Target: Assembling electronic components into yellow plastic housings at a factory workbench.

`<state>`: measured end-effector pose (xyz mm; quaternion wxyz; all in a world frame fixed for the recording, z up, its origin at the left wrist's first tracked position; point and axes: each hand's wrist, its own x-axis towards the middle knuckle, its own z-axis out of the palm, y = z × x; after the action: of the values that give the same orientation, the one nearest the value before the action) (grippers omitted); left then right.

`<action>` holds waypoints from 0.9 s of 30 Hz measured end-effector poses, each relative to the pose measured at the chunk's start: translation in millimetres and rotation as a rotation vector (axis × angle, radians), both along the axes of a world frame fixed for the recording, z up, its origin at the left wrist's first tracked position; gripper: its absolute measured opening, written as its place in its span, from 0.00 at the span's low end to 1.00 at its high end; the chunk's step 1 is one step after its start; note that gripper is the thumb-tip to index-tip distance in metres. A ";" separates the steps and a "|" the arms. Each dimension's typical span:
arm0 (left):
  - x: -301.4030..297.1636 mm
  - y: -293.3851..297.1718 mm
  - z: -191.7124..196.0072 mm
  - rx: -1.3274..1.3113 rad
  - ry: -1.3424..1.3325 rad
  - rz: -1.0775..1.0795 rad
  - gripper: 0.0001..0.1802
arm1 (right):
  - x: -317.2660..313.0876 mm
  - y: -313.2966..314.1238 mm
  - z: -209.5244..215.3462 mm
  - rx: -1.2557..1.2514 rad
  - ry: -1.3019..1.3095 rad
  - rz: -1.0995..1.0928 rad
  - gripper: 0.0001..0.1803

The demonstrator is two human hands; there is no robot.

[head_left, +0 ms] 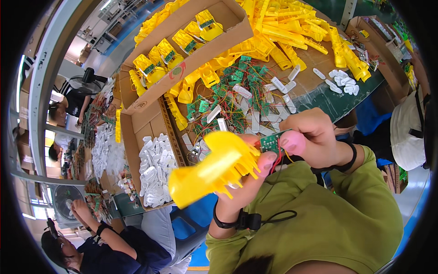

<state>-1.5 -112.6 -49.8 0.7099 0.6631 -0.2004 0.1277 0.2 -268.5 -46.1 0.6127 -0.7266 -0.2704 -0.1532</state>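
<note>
Cluttered worktable point(319, 98), cardboard boxes point(182, 59), fingers gripping yellow shell point(207, 171), probably circuit board point(272, 141)

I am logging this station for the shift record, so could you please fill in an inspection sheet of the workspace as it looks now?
Surface: dark green table, mostly covered with parts.
Job's things: yellow plastic shell in the left hand; small green circuit board with red and yellow wires pinched in the right hand, close against the shell.
Clutter: heap of green boards and wires, white plastic pieces, pile of yellow shells, cardboard box of assembled yellow units, box of white pieces.
Grippers: both hands closed on their parts.
Cables: black wrist strap cord on the left wrist.
Surroundings: co-workers seated left and right; floor fan.
</note>
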 end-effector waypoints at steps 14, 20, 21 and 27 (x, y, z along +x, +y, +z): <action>11.7 20.0 8.0 -0.182 0.515 -0.374 0.49 | -2.7 3.0 21.0 -0.261 -0.045 0.126 0.12; 11.0 13.1 4.1 -0.078 0.435 -0.310 0.48 | -7.2 17.4 17.3 -0.326 -0.006 0.079 0.12; 11.8 13.0 2.8 -0.094 0.439 -0.272 0.47 | -7.0 19.1 17.2 -0.324 -0.004 0.082 0.12; 16.3 13.5 -0.1 -0.109 0.446 -0.235 0.43 | -5.1 23.9 15.8 -0.312 -0.035 0.055 0.13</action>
<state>14.7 -99.1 -49.9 0.7813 0.6076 -0.1074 -0.0946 -4.9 -244.6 -30.3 0.4915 -0.8026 -0.3215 -0.1050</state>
